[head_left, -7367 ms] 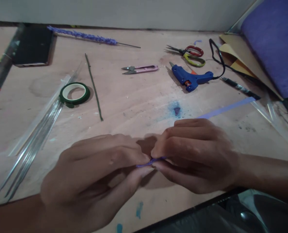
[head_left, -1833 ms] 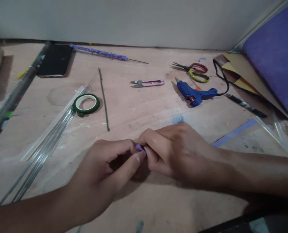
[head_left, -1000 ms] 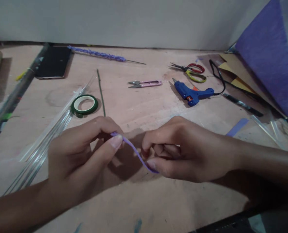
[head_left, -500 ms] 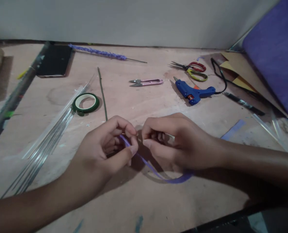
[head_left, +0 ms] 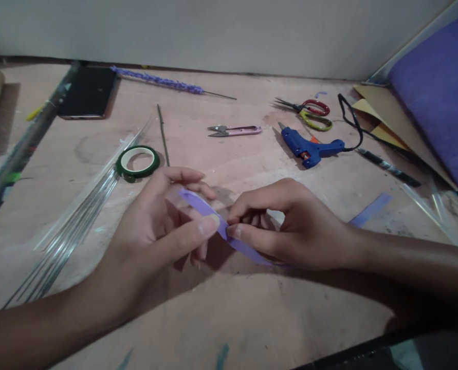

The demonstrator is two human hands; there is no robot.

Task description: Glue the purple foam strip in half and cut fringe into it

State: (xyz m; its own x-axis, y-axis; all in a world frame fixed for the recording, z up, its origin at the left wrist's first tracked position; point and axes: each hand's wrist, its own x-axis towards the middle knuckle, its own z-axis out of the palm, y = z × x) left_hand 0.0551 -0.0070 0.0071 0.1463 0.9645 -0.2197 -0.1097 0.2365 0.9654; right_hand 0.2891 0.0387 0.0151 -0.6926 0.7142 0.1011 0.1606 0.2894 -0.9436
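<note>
A thin purple strip (head_left: 248,252), like ribbon or crepe paper, runs between my two hands. My left hand (head_left: 163,226) holds it near one end, with the thumb pressed on top and the other fingers loosely curled beneath. Thumb and forefinger of my right hand (head_left: 286,221) pinch the same strip close to the left thumb. Past the right wrist, a purple length (head_left: 371,209) shows on the table; whether it joins the held strip is hidden. Just beyond my left hand lies a thin green stem (head_left: 163,134), its near end covered by the fingers.
Green tape (head_left: 138,162) rests on several thin wires (head_left: 74,226) at left. Farther back are a phone (head_left: 86,92), a fuzzy purple stem (head_left: 159,82) and pink thread snips (head_left: 234,131). Scissors (head_left: 309,111), a blue glue gun (head_left: 313,146) and a black pen (head_left: 388,167) lie at right.
My right hand now pinches the strip beside my left thumb. More of the strip shows flat across the left fingers, which have opened slightly and tilted upward.
</note>
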